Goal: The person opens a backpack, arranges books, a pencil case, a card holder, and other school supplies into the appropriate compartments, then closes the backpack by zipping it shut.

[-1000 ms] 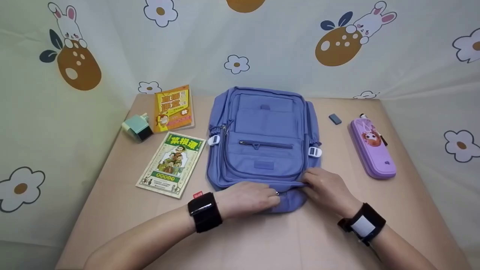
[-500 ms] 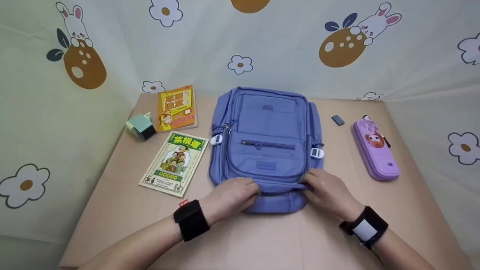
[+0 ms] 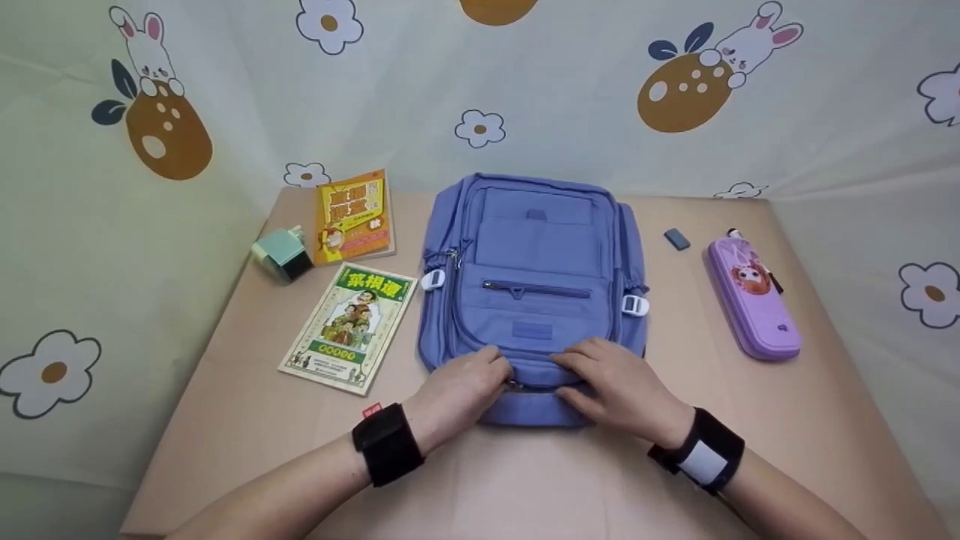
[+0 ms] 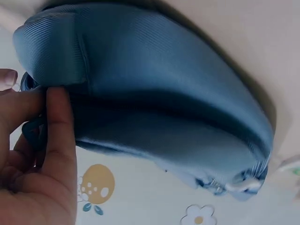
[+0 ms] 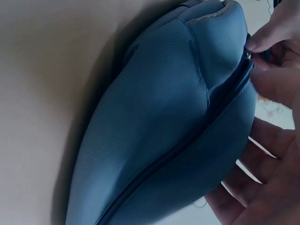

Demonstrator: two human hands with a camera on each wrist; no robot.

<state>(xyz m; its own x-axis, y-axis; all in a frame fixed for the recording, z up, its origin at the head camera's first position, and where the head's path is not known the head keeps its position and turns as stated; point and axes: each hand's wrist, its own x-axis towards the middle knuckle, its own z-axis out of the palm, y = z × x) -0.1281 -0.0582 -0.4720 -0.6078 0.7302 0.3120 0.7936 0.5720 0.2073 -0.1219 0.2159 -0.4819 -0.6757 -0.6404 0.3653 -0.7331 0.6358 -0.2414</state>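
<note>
A blue-purple backpack point(image 3: 536, 247) lies front side up on the table, its bottom edge toward me. My left hand point(image 3: 465, 390) pinches a zipper pull point(image 3: 514, 385) on the zipper along the backpack's lower edge; the triangular loop of the pull point(image 4: 35, 134) shows beside the fingers in the left wrist view. To its right, my right hand point(image 3: 626, 386) rests on the lower front of the backpack, fingers extended and apart. In the right wrist view the zipper line point(image 5: 154, 164) runs closed along the bag, and the right fingers point(image 5: 248, 180) touch the fabric.
Left of the backpack lie a green-and-cream book point(image 3: 349, 328), an orange book point(image 3: 354, 216) and a mint-green object with a dark face point(image 3: 283, 255). On the right are a small blue-grey block point(image 3: 677, 239) and a purple pencil case point(image 3: 754, 300). A patterned curtain point(image 3: 390, 82) surrounds the table.
My left hand has slid left along the backpack's lower edge. My right hand has let go of the right lower corner and shifted left, closer to the left hand.
</note>
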